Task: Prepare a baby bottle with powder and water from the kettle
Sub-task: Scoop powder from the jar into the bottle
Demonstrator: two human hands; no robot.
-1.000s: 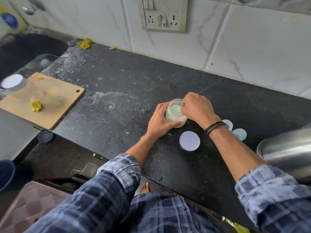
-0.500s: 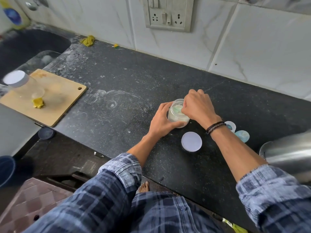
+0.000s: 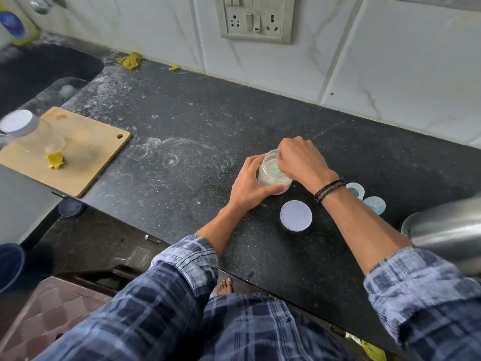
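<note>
A clear jar of white powder (image 3: 270, 175) stands open on the black counter (image 3: 208, 142). My left hand (image 3: 250, 187) is wrapped around its side. My right hand (image 3: 302, 162) reaches into the jar's mouth, fingers pinched on a pale green scoop (image 3: 273, 171) that is mostly hidden. The jar's white lid (image 3: 296, 215) lies flat just in front. Two small pale blue and white bottle parts (image 3: 364, 196) lie behind my right wrist. The steel kettle (image 3: 447, 230) is at the right edge.
A wooden board (image 3: 86, 152) at the left holds a clear lidded jar (image 3: 26, 131) lying on its side and a yellow scrap. A dark sink (image 3: 39, 71) is at the far left. A wall socket (image 3: 255, 19) is above the counter.
My right hand has dipped a little deeper into the jar's mouth. My left hand keeps its hold on the jar. The camera has shifted slightly.
</note>
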